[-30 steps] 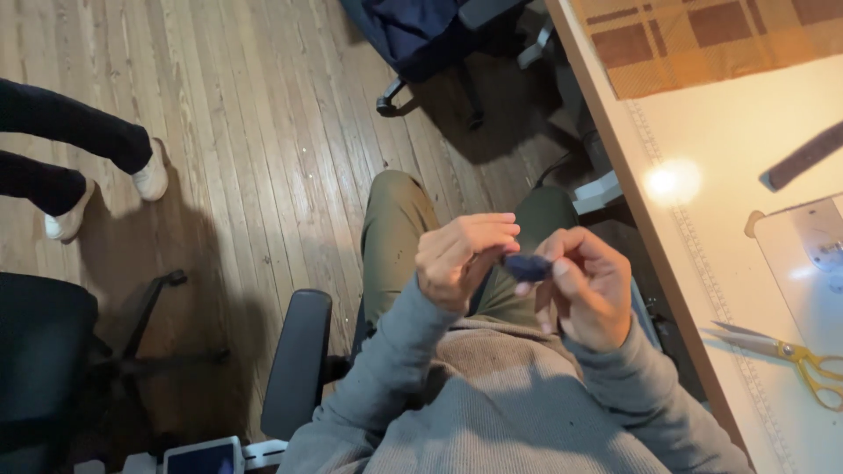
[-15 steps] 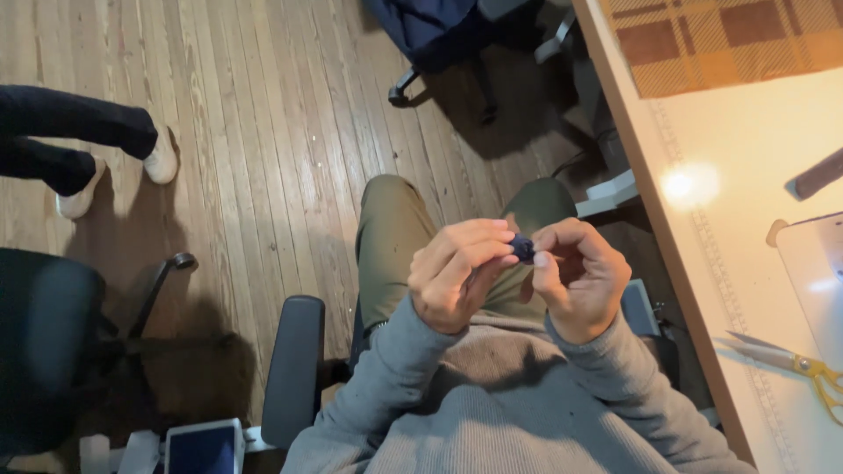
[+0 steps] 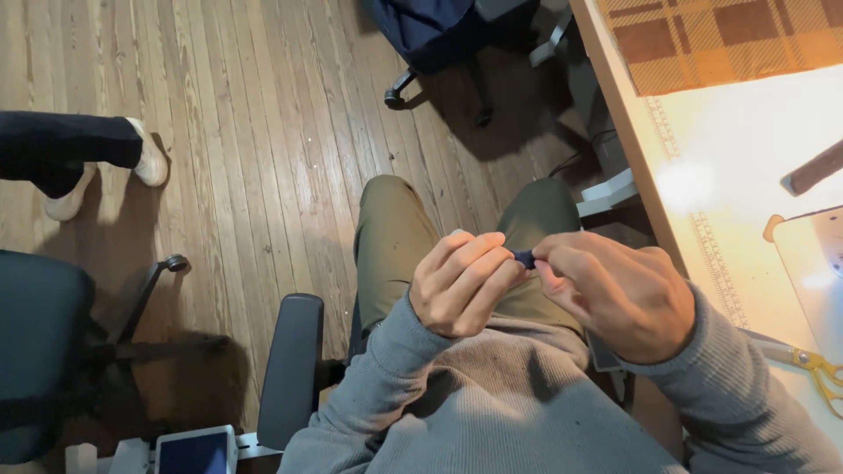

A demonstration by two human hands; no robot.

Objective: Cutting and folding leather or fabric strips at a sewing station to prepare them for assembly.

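while both sets of fingertips pinch it from either side, a small dark blue scrap of fabric (image 3: 523, 258) sits between the left hand (image 3: 461, 285) and right hand (image 3: 615, 294), above olive trousers (image 3: 395, 241). ribbed grey sleeves follow; yellow-handled scissors (image 3: 812, 367) lie by the pale table's (image 3: 746, 149) near edge.

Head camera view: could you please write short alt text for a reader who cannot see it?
A seated person's left hand and right hand pinch a small dark blue piece between their fingertips, above the lap. To the right, a white table carries plaid fabric and yellow-handled scissors; another person's feet stand on the wooden floor.
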